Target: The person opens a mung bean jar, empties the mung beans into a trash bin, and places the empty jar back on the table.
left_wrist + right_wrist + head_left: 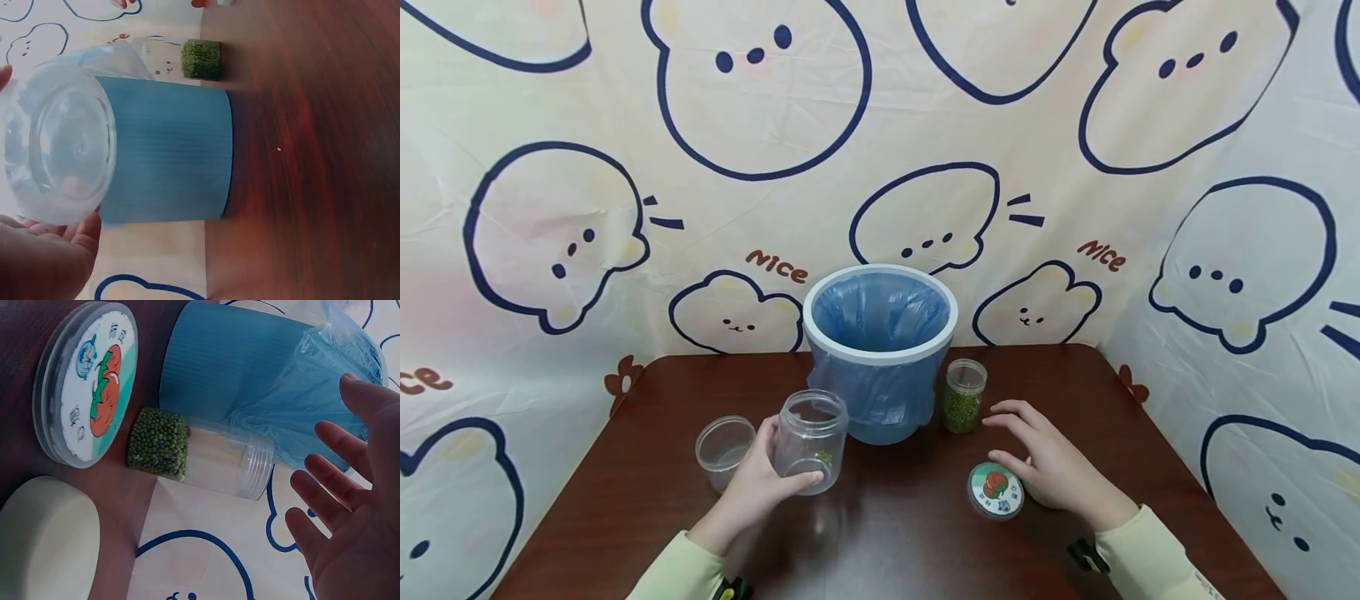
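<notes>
1. Left grip (758,485) curled round clear jar (811,437), raised above worktop (891,542) near blue bin (883,404); likely light, stiff, slick; best held mid-wall.
2. Right grip (1051,468) wide, empty, near mung-bean jar (962,407): probably heavier; take low.

cartoon-printed sheets (925,133) around a brown table (895,542) suggest a makeshift booth.
</notes>
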The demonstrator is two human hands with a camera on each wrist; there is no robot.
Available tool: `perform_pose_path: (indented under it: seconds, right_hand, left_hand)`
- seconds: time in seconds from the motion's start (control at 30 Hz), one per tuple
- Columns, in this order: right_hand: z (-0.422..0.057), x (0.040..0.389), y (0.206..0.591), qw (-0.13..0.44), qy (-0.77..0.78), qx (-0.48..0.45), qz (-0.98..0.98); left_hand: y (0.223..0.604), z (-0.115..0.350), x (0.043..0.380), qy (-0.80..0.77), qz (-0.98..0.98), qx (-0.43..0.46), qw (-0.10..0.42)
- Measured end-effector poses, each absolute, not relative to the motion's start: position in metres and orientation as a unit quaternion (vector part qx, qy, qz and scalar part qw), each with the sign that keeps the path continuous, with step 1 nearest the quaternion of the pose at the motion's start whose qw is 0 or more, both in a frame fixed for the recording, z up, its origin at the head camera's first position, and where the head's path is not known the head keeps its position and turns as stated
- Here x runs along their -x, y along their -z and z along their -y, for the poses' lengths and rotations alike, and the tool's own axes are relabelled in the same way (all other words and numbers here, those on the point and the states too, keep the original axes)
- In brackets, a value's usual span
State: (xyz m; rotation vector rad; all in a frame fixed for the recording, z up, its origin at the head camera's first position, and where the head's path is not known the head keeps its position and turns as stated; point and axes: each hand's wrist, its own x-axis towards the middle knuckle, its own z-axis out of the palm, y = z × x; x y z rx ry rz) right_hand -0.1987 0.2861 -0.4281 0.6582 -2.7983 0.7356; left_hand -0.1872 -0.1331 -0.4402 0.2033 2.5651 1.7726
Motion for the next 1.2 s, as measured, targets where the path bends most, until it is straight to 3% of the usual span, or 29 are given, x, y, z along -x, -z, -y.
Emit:
perform_pose_path:
  seconds: [0.43, 1.2]
  right_hand:
    - [-0.288, 0.192, 0.442, 0.044, -0.263, -0.207, 0.941]
    - [-0.290, 0.189, 0.450, 0.090, -0.216, -0.213, 0.949]
  left_hand:
    - [0.464, 0.132, 0.190, -0.445, -0.893, -0.057, -0.039]
    - [0.483, 0.134, 0.195, -0.432, -0.899, -0.051, -0.052]
